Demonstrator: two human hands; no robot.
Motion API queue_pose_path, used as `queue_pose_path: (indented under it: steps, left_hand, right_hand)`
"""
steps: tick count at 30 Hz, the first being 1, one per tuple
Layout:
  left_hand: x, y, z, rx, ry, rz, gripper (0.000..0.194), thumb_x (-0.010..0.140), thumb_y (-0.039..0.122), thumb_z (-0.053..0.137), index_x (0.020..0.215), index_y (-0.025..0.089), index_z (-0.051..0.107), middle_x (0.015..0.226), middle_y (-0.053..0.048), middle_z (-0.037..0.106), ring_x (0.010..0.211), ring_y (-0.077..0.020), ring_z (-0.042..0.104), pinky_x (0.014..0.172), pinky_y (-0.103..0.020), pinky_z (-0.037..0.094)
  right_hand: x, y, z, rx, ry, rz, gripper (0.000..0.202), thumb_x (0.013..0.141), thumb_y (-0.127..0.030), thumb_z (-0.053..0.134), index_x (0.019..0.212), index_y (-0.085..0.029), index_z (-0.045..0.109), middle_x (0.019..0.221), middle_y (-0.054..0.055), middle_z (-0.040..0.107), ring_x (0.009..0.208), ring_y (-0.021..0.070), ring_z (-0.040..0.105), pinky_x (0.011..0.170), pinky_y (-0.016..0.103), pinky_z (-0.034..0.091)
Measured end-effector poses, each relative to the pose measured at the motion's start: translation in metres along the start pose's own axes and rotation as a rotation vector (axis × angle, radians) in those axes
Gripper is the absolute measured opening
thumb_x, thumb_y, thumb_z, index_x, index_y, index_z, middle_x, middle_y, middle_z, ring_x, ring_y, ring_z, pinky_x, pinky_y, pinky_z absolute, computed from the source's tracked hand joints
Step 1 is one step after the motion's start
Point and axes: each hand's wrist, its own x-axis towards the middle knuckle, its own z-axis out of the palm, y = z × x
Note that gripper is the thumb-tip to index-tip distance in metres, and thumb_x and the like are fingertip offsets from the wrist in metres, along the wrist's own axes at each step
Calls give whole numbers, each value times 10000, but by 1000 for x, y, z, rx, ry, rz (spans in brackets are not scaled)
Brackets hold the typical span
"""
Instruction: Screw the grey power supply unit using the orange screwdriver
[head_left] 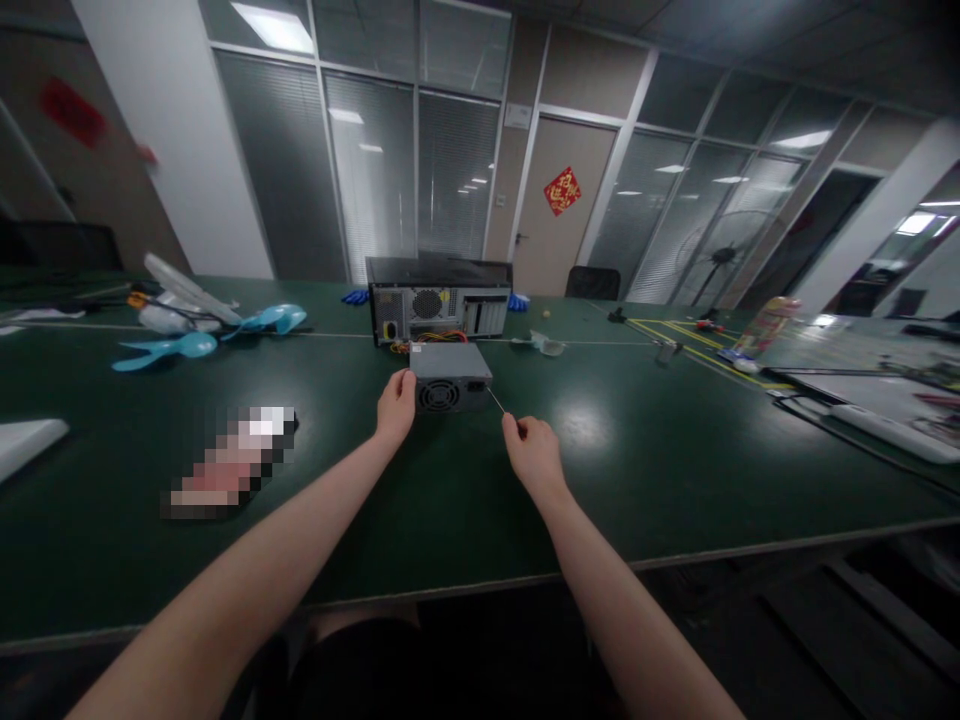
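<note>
A grey computer power supply (450, 362) sits on the green table, its fan grille and socket facing me. My left hand (397, 405) is closed on its left side, thumb near the top edge. My right hand (531, 448) pinches a screwdriver, whose thin metal shaft (496, 400) reaches to the right edge of the unit's front; the handle is hidden in my fingers. Coloured wires (442, 338) run behind the power supply toward a black computer case (439, 300), which lies on its side with its back panel toward me.
Light-blue plastic pieces (176, 348) lie at the left, beside a pixelated object (236, 465). A clear plastic piece (540, 344) rests right of the case. Further right stand a bottle (772, 328) and a flat white-edged panel (877, 410). The table's front edge (465, 590) is close to me.
</note>
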Motion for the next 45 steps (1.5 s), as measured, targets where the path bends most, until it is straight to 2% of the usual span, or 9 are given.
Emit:
queue_pose_path:
  steps: [3, 8, 12, 16, 21, 28, 35, 41, 45]
  left_hand:
    - [0, 0, -1, -3, -6, -2, 446, 845, 512, 310, 1082, 219, 548, 1071, -41, 594, 993, -189, 521, 867, -302, 376]
    - [0, 0, -1, -13, -14, -26, 459, 834, 524, 319, 1084, 216, 549, 1084, -49, 592, 994, -197, 522, 881, -312, 371]
    - [0, 0, 0, -22, -13, -37, 461, 832, 528, 320, 1093, 222, 547, 1073, -48, 595, 984, -200, 525, 858, -315, 385]
    - [1, -3, 1, -21, -11, -33, 462, 831, 535, 321, 1094, 229, 546, 1059, -42, 597, 966, -195, 531, 844, -311, 393]
    - [1, -3, 1, -10, -2, -9, 449, 839, 518, 315, 1077, 219, 549, 1070, -47, 593, 985, -188, 522, 873, -306, 377]
    - [0, -1, 1, -8, -1, -5, 432, 842, 499, 322, 1072, 211, 548, 1074, -45, 592, 990, -182, 521, 874, -295, 379]
    - [0, 0, 0, -5, 1, -16, 414, 842, 493, 332, 1062, 221, 553, 1058, -37, 598, 991, -182, 521, 879, -294, 373]
    - [0, -1, 0, -24, -7, -13, 429, 838, 509, 329, 1070, 225, 551, 1060, -39, 598, 976, -185, 527, 860, -302, 385]
    - [-1, 0, 0, -29, 0, -25, 428, 837, 504, 335, 1069, 220, 555, 1055, -42, 600, 974, -189, 528, 863, -301, 386]
  right_hand:
    - [0, 0, 0, -15, -16, -8, 340, 829, -377, 362, 613, -167, 518, 710, 83, 540, 652, 164, 504, 650, 291, 383]
    - [-2, 0, -2, -10, 77, -27, 158, 740, -328, 502, 757, -171, 511, 847, 68, 521, 713, 161, 512, 648, 275, 394]
    - [-1, -1, -1, 24, 69, -14, 234, 766, -386, 472, 793, -163, 535, 837, 83, 527, 718, 173, 509, 657, 291, 395]
    - [0, 0, 0, 31, -5, -3, 335, 827, -393, 370, 647, -166, 537, 713, 84, 532, 674, 176, 500, 663, 302, 385]
    - [1, 1, 1, 10, 76, -24, 164, 754, -335, 494, 746, -172, 507, 832, 67, 522, 705, 164, 506, 656, 281, 392]
    - [2, 4, 4, 2, 114, -31, 170, 725, -329, 532, 786, -177, 490, 870, 63, 505, 728, 165, 510, 653, 282, 392]
    - [4, 7, 4, 7, 7, -9, 361, 843, -440, 338, 677, -186, 533, 682, 56, 552, 642, 169, 513, 605, 277, 359]
    - [4, 5, 5, 79, 55, 11, 287, 740, -424, 512, 821, -151, 546, 821, 88, 595, 713, 178, 545, 629, 268, 393]
    - [3, 6, 4, 71, -6, 41, 297, 802, -429, 421, 759, -168, 556, 712, 64, 593, 642, 167, 545, 594, 265, 380]
